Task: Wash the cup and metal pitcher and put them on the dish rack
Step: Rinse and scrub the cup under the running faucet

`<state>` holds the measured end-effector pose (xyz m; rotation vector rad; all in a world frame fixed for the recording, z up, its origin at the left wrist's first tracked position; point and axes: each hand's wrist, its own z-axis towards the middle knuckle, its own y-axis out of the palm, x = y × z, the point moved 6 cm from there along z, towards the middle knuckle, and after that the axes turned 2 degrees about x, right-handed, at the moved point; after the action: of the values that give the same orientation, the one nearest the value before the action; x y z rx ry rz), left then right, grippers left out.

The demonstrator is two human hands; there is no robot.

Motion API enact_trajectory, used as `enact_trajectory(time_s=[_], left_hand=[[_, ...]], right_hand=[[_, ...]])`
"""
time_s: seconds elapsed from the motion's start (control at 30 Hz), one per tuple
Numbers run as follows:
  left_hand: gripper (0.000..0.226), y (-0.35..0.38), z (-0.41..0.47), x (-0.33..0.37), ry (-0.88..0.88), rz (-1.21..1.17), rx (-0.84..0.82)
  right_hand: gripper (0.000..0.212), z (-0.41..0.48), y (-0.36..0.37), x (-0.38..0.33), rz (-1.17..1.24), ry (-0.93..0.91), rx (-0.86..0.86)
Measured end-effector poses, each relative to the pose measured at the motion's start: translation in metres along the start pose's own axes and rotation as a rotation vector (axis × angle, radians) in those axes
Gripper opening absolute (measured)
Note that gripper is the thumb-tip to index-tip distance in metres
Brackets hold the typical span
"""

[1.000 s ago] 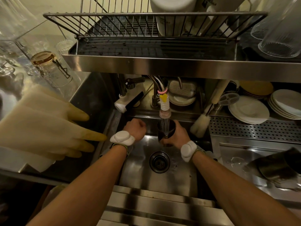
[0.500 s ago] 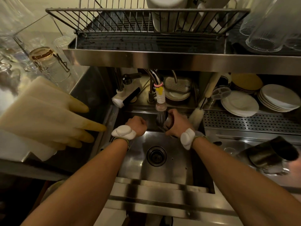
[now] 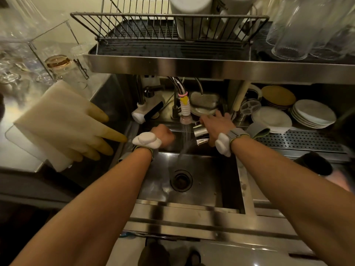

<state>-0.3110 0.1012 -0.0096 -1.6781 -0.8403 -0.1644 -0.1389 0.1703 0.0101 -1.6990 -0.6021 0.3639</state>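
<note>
My right hand (image 3: 215, 124) grips a small shiny metal pitcher (image 3: 200, 134) from above, over the back of the steel sink (image 3: 213, 181). The pitcher sits just right of the water stream (image 3: 185, 135) that runs from the faucet nozzle (image 3: 185, 112). My left hand (image 3: 163, 135) is a closed fist left of the stream, with nothing visible in it. The wire dish rack (image 3: 146, 25) stands on the shelf above the sink, with white containers (image 3: 189, 14) in it. A dark vessel (image 3: 313, 166) lies on the counter at right, partly hidden behind my right forearm.
Pale rubber gloves (image 3: 63, 123) drape over the counter edge at left. Stacked plates (image 3: 313, 116) and a perforated drain tray (image 3: 299, 141) sit at right under the steel shelf (image 3: 192, 67). Clear glasses (image 3: 294, 35) stand upside down at top right. The sink drain (image 3: 181, 180) is in the basin's middle.
My right hand has moved the pitcher from under the running water to just right of the stream. My left fist has stayed beside the water.
</note>
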Motion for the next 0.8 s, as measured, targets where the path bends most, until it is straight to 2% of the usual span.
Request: enact_trajectory(time_s=[0.13,0.27,0.43,0.53,0.7,0.8], left_hand=[[0.026,-0.003,0.000,-0.004,-0.005,-0.004,-0.004],[0.026,-0.004,0.003,-0.008,-0.013,-0.002,0.001],[0.023,-0.001,0.007,-0.007,0.000,-0.010,-0.008],[0.028,0.003,0.008,-0.008,0.014,-0.026,-0.041],[0.071,0.015,0.010,-0.007,0.065,-0.063,-0.143],[0.090,0.025,0.012,-0.008,0.130,-0.047,-0.164]], right_hand=[[0.063,0.002,-0.006,-0.005,-0.117,-0.022,-0.026],[0.042,0.007,-0.010,-0.015,-0.312,-0.075,-0.013],[0.040,0.016,-0.011,-0.030,-0.458,-0.125,0.059],[0.043,0.017,-0.005,-0.021,-0.340,-0.072,0.000],[0.085,0.023,0.018,-0.016,0.048,0.084,-0.054],[0.088,0.031,0.034,-0.023,0.230,0.110,-0.035]])
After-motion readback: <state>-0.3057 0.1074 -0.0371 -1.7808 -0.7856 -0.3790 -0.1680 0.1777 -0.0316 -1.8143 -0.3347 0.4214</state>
